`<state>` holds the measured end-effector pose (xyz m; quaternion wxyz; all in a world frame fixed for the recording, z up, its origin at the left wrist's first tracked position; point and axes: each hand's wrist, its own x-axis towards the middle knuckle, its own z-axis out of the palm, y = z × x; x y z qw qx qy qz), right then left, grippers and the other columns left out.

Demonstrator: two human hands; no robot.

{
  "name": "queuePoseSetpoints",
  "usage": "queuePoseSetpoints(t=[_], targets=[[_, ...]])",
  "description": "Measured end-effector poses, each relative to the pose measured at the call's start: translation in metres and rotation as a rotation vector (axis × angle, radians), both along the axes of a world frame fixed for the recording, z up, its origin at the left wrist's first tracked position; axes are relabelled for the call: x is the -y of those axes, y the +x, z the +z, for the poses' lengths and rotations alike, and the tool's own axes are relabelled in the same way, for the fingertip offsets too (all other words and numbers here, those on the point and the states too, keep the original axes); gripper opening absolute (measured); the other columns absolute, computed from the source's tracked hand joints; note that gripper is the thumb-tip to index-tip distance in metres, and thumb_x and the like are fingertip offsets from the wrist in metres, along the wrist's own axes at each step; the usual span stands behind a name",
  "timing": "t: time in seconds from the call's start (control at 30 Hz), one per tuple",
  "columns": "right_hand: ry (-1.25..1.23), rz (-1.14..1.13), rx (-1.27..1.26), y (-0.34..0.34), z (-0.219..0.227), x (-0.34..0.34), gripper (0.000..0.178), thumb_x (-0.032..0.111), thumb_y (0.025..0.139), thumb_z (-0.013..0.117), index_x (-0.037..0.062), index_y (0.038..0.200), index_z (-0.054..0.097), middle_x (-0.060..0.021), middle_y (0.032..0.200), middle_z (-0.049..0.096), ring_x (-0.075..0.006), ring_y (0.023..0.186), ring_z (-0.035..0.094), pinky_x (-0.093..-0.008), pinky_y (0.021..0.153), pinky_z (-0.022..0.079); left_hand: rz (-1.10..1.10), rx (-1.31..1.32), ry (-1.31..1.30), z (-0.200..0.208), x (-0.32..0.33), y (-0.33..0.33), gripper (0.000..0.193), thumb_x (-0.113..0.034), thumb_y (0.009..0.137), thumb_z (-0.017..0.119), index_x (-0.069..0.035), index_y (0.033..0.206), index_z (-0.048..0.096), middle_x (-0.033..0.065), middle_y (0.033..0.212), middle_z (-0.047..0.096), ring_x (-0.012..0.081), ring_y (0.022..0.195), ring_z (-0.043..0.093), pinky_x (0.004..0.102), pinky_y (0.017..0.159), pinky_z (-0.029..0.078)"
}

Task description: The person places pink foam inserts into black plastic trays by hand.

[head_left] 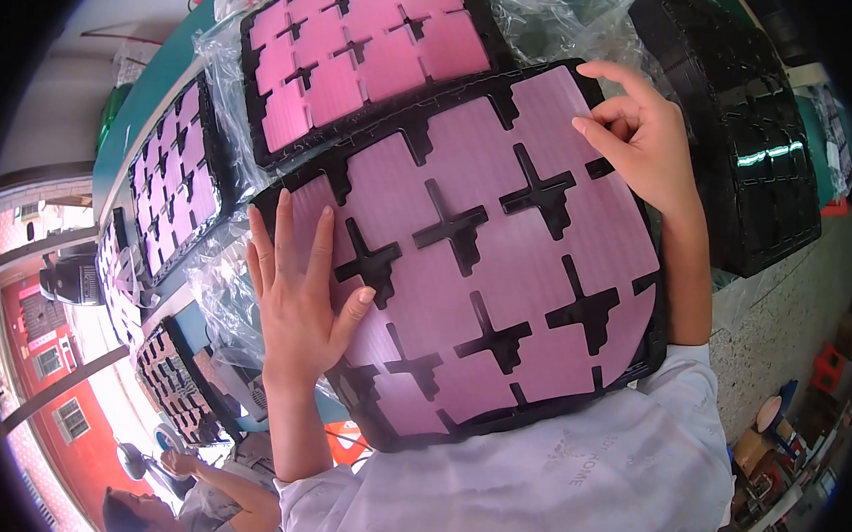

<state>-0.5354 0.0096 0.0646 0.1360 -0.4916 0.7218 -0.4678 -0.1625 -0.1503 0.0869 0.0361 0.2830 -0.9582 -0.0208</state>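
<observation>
A black plastic tray (434, 230) lies before me, tilted and close to my white shirt. Pink, faintly striped pieces (401, 184) fill its compartments, with black cross-shaped dividers standing between them. My left hand (296, 298) rests flat on the left side of the tray, its fingers spread over the pink pieces. At the far right corner is my right hand (641, 142). Its index fingertip is by the tray's rim, the thumb is over a corner piece, and the other fingers are curled. Nothing shows between that index finger and thumb.
Beyond stands another tray with brighter pink pieces (359, 49); a further filled tray (175, 179) is at left. Stacked black trays (736, 127) stand at right. Clear plastic wrap (228, 115) lies around the trays on the green table (158, 93). A co-worker (216, 499) sits at lower left.
</observation>
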Motion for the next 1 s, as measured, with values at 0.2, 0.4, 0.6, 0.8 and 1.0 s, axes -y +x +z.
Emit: queuePoseSetpoints(t=[0.2,0.4,0.6,0.8,1.0], targets=[[0.014,-0.006,0.031,0.0,0.002,-0.001,0.047,0.002,0.087,0.081,0.0112,0.132,0.069,-0.0028,0.075,0.074,-0.0039,0.058,0.057,-0.0216,0.056,0.046,0.001,-0.027,-0.004,0.002,0.0,-0.005,0.086,-0.078,0.097,0.049,-0.013,0.153,0.059,0.028,0.171,0.027,0.0561,0.16,0.013,0.0711,0.123,0.017],[-0.012,0.014,-0.006,-0.003,-0.007,-0.001,0.053,-0.002,0.089,0.079,0.008,0.139,0.065,0.0016,0.075,0.071,0.001,0.059,0.047,-0.0183,0.055,0.034,-0.05,-0.106,-0.039,0.003,0.008,-0.017,0.081,-0.078,0.095,0.052,-0.015,0.143,0.069,0.0269,0.172,0.027,0.0561,0.16,0.012,0.0707,0.123,0.017],[0.002,0.012,0.015,-0.003,-0.005,-0.001,0.053,-0.002,0.089,0.079,0.0078,0.14,0.065,0.0016,0.076,0.071,0.0011,0.06,0.048,-0.0179,0.056,0.034,-0.099,-0.065,-0.047,0.008,0.011,-0.027,0.079,-0.078,0.093,0.055,-0.015,0.138,0.073,0.0256,0.173,0.027,0.056,0.16,0.012,0.0689,0.124,0.017],[-0.019,0.02,-0.007,-0.005,-0.007,-0.002,0.053,-0.002,0.089,0.079,0.0081,0.14,0.065,0.0014,0.076,0.071,0.001,0.059,0.049,-0.018,0.056,0.035,-0.112,-0.06,-0.043,0.01,0.011,-0.033,0.079,-0.077,0.092,0.058,-0.015,0.139,0.073,0.0253,0.173,0.027,0.056,0.16,0.013,0.0674,0.124,0.016],[-0.006,-0.003,0.023,-0.001,-0.001,-0.001,0.049,0.002,0.086,0.081,0.0114,0.132,0.068,-0.002,0.074,0.074,-0.0042,0.058,0.056,-0.022,0.055,0.045,-0.145,-0.052,-0.065,0.011,0.011,-0.042,0.079,-0.078,0.092,0.058,-0.016,0.137,0.074,0.0248,0.172,0.029,0.0565,0.159,0.016,0.0697,0.122,0.021]])
